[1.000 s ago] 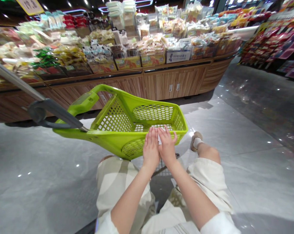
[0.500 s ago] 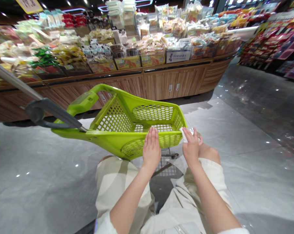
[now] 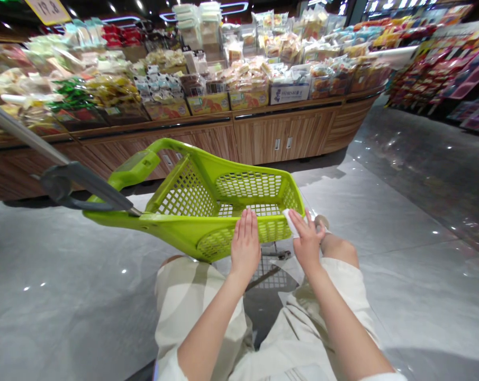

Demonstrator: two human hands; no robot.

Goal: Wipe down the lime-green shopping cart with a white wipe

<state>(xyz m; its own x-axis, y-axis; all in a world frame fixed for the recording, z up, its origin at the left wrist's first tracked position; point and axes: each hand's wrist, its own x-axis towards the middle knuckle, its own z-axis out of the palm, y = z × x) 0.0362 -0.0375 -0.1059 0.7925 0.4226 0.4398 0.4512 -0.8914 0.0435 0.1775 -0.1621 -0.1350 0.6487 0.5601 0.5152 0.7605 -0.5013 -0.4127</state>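
my left hand (image 3: 245,246) lies open and flat on the near rim of the green cart basket (image 3: 175,223); my right hand (image 3: 307,244), half curled, pinches a white tissue (image 3: 290,222) against the rim's right corner.

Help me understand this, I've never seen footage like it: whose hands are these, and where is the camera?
There's no machine here. These are a person's own bare hands, filmed by one camera worn on their head, looking forward and down. The left hand lies flat against the near rim of a green plastic shopping basket, which has a long grey handle. The right hand pinches a white scrap, perhaps paper or tissue, near the basket's corner. Beyond stands a wooden display counter piled with packaged snacks.
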